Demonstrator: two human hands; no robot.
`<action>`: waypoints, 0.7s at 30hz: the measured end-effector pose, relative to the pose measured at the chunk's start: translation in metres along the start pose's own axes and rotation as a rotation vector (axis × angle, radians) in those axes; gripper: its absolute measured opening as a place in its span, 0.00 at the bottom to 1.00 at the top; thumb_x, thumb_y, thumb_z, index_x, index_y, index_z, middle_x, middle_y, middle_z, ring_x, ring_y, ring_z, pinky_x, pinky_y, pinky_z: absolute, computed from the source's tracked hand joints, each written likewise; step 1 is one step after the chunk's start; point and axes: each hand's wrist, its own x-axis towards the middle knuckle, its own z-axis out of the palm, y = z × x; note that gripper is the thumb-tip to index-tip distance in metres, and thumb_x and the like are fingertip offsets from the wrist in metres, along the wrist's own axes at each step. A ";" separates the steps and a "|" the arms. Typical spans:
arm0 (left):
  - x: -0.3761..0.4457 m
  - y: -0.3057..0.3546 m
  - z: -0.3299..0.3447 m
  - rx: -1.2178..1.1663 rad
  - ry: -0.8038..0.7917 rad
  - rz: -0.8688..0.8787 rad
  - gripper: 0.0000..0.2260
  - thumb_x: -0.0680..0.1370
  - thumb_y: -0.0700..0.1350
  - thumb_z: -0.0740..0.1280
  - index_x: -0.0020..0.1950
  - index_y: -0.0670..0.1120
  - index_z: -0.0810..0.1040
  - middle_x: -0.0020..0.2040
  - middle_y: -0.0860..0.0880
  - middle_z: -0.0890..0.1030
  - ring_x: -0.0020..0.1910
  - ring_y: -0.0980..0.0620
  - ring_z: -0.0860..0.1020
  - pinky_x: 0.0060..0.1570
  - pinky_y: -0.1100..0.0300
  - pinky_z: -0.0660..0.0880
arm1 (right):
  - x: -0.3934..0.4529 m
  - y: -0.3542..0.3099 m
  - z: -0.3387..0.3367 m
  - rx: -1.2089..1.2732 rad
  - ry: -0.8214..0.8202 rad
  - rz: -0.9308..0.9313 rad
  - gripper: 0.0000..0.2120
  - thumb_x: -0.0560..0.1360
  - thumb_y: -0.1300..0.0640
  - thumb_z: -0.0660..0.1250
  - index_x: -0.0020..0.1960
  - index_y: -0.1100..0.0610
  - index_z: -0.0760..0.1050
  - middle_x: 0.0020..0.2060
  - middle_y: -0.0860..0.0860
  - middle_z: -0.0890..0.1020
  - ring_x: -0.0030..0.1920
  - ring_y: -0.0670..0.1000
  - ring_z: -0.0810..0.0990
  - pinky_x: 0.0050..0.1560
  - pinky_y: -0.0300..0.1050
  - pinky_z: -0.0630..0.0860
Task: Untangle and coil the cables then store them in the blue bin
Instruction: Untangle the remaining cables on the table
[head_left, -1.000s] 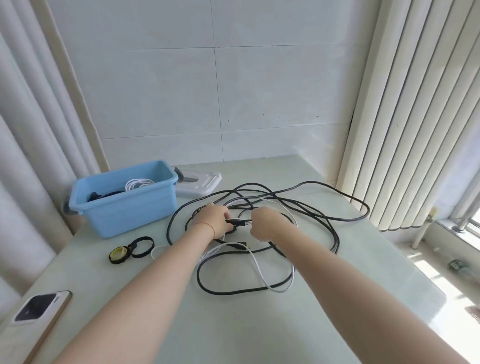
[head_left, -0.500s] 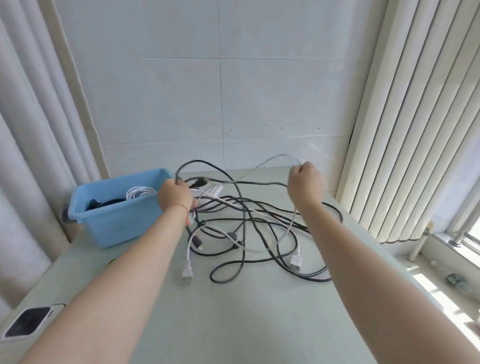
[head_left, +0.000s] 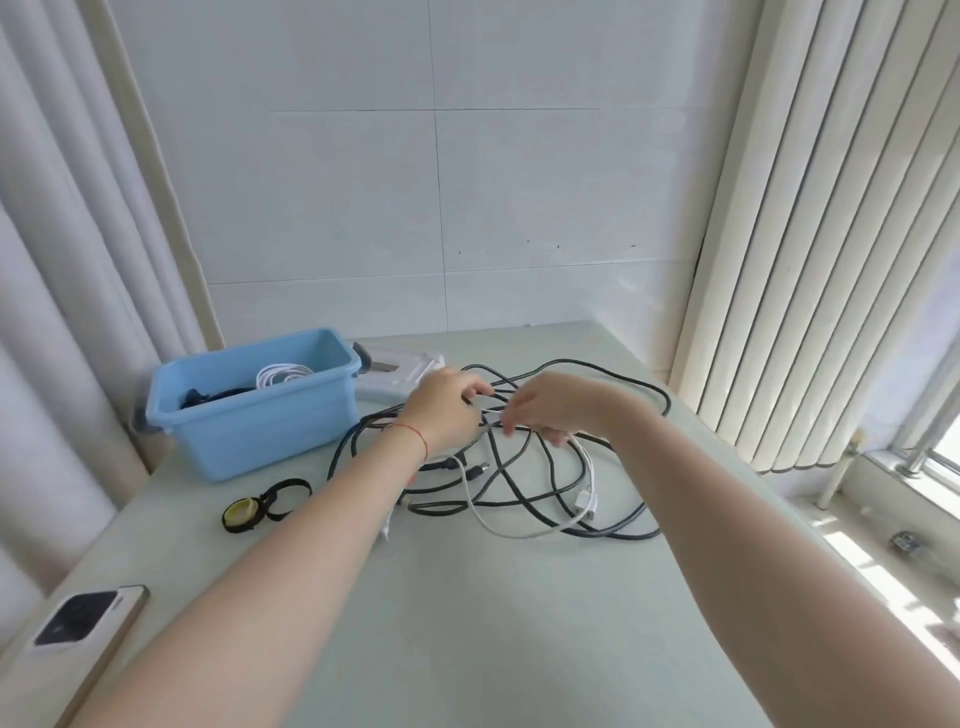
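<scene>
**Inspector:** Cables: a tangle of long black rubber leads (head_left: 524, 467) and one thin white USB cable (head_left: 519, 525), lying loose on the pale green tabletop (head_left: 467, 623), right of the blue plastic bin (head_left: 249, 431).

**Clerk:** Hands?

**Inspector:** Left hand (head_left: 447, 410) and right hand (head_left: 550, 408) meet over the knot's middle. Both sets of fingers are curled in, pinching strands; which strand each holds, I cannot tell.

**Clerk:** Progress?

**Inspector:** Partial. The bin already contains a coiled white cable (head_left: 283, 373) and something dark. In my judgement the table heap is uncoiled, with untangling, coiling and storing all outstanding.

**Clerk:** Surroundings?

**Inspector:** Black strap with a yellow roll (head_left: 260, 506), a white lid (head_left: 400, 371) behind the bin, a phone (head_left: 83, 623) at the near edge.
</scene>
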 end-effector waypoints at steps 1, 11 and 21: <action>-0.002 0.006 0.004 -0.055 -0.110 0.011 0.14 0.76 0.37 0.62 0.56 0.51 0.80 0.53 0.50 0.78 0.52 0.52 0.75 0.50 0.62 0.69 | -0.001 -0.003 -0.002 0.183 0.091 -0.079 0.08 0.79 0.57 0.64 0.44 0.58 0.79 0.26 0.53 0.69 0.25 0.51 0.67 0.30 0.40 0.67; 0.004 -0.029 0.012 0.014 0.007 -0.247 0.17 0.82 0.48 0.57 0.45 0.40 0.81 0.43 0.44 0.84 0.45 0.44 0.80 0.47 0.53 0.74 | -0.023 0.044 -0.050 0.388 0.911 0.269 0.12 0.75 0.62 0.57 0.50 0.65 0.78 0.48 0.61 0.81 0.43 0.57 0.75 0.44 0.47 0.71; 0.012 0.037 -0.003 -0.083 0.081 0.060 0.07 0.78 0.50 0.68 0.52 0.49 0.80 0.37 0.53 0.75 0.38 0.52 0.72 0.36 0.59 0.64 | -0.007 -0.008 0.005 0.056 0.418 -0.116 0.10 0.79 0.55 0.61 0.54 0.56 0.80 0.42 0.52 0.79 0.43 0.51 0.74 0.38 0.43 0.66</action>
